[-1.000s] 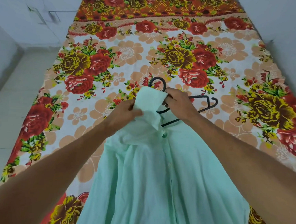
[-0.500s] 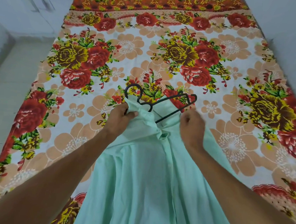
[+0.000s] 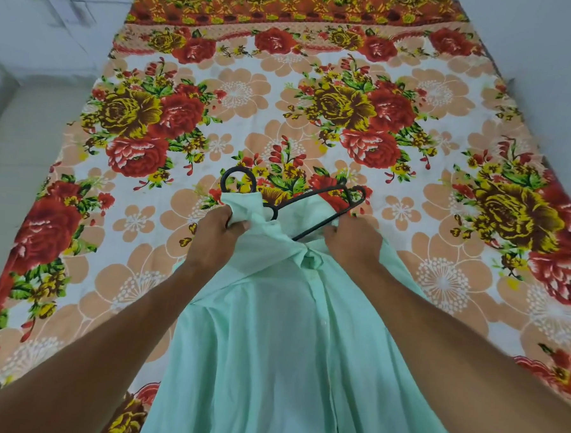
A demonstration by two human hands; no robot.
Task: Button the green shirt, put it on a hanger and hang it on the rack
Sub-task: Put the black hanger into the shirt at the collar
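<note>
One floral bedsheet (image 3: 351, 70), spread beneath everything. On it, mint-green shirt (image 3: 270, 348), front up, collar end farthest away. Black hanger (image 3: 238, 170) partly inside the neck, hook poking out past the collar. Left hand (image 3: 213, 235) bunching collar cloth in curled fingers; right hand (image 3: 352, 243) gripping shoulder fabric beside the hanger's bar.

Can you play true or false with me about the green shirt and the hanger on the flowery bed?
1. The left hand and the right hand both hold the green shirt. True.
2. The hanger is white. False: it is black.
3. The green shirt lies on a flowery bedsheet. True.
4. The green shirt hangs on a rack. False: no rack shows, and the shirt lies on the bed.
</note>
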